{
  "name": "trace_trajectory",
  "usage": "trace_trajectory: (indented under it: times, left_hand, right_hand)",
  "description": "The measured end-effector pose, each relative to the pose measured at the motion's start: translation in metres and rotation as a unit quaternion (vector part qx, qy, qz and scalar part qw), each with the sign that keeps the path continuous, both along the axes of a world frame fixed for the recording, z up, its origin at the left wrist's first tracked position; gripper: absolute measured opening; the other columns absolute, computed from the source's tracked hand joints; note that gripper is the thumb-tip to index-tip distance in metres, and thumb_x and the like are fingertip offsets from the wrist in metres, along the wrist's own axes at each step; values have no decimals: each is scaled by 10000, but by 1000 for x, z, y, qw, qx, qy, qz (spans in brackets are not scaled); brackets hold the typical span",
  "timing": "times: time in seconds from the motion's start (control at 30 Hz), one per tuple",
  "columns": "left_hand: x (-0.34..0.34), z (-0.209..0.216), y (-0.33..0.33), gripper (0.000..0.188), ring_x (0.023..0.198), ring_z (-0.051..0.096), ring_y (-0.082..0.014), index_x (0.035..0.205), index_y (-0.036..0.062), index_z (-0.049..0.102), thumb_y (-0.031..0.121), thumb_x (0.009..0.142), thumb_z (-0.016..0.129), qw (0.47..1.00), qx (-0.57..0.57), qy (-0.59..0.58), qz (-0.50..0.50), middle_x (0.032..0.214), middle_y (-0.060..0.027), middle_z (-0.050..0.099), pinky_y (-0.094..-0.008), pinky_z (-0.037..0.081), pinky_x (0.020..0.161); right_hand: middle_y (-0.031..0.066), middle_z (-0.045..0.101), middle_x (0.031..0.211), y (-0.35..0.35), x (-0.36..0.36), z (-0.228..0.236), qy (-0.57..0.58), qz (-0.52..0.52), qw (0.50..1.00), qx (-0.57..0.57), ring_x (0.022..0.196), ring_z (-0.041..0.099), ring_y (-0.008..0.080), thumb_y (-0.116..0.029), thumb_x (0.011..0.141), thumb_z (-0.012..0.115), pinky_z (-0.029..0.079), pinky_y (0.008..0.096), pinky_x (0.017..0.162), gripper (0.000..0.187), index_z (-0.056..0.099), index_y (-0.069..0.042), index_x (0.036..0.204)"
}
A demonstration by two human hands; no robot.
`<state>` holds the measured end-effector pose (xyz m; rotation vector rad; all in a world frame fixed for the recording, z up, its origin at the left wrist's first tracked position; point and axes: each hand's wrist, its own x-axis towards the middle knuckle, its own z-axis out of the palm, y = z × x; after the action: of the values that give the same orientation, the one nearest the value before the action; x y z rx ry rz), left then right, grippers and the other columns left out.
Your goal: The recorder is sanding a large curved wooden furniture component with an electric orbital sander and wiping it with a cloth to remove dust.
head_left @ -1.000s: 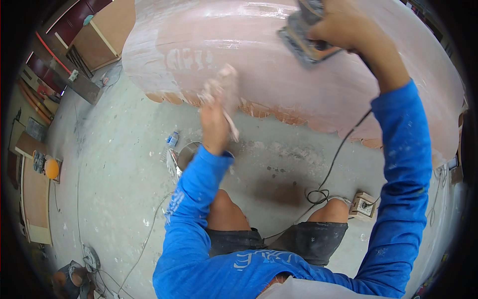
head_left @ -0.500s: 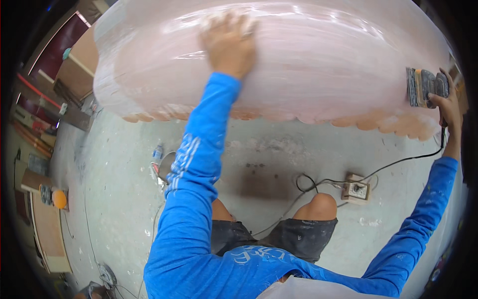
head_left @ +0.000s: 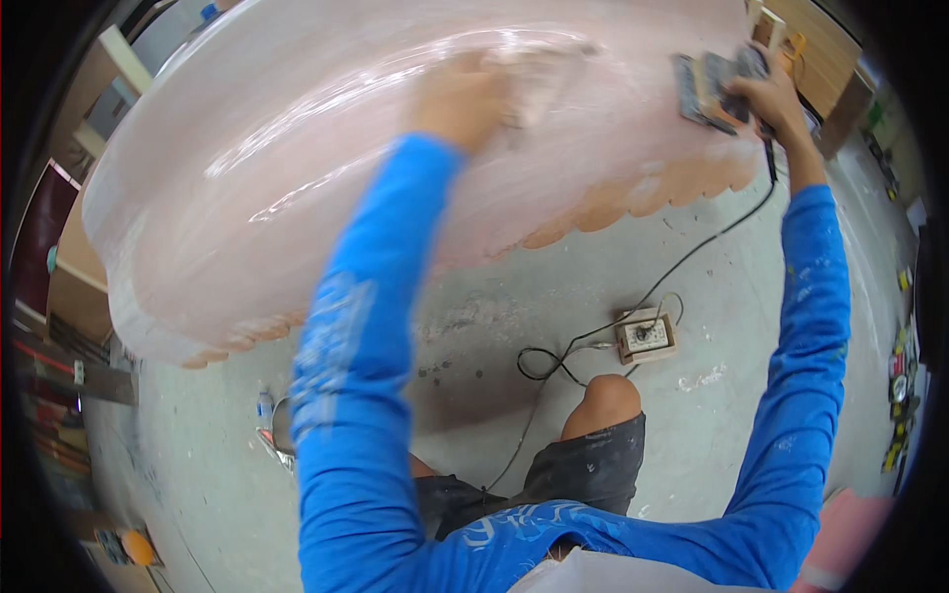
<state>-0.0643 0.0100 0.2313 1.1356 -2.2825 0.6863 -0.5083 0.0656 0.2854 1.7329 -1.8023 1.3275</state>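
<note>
A large, curved, pinkish piece (head_left: 326, 138) with a glossy top and a scalloped lower edge spans the upper view. Against its upper middle lies my left hand (head_left: 470, 99), blurred by motion. Its whitish, dusty fingers look stretched out toward the right, with nothing seen in them. On the right, my right hand (head_left: 776, 94) is wrapped round a dusty electric sander (head_left: 714, 89). The sander is tilted, with its flat pad facing the piece near its right end; whether the pad touches cannot be made out. A black cord (head_left: 712, 242) trails from the sander.
Its cord loops over the grey, dust-spotted floor (head_left: 465, 395) past a socket box in a wooden frame (head_left: 647, 336). A small bottle (head_left: 264, 405) stands at the left. Wooden boards (head_left: 820, 54) are at the upper right, and tools (head_left: 900, 385) lie along the right edge.
The view has turned, so the piece now slants and more of its left end shows. My left hand's fingers now point right instead of away. The sander appears farther left, still in my right hand.
</note>
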Motion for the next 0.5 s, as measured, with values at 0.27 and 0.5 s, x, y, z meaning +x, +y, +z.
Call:
trace_trajectory:
  times: [0.27,0.5]
  left_hand:
    - [103,34,155,631,1381,368,-504,1460,127,498,379,906,663,975,-104,196,-10,1486,-303,426,-546,294,1151]
    - [92,86,167,443,1043,610,-374,1351,196,562,221,917,648,974,-165,154,-35,1110,-186,642,-487,528,847]
  right_hand:
    - [242,715,1060,115,257,148,138,38,982,123,944,707,359,-183,606,757,587,380,798,890,492,-97,1451]
    - [257,691,1136,179,275,185,141,112,972,151,937,711,359,-186,615,756,586,387,789,888,486,-90,1455]
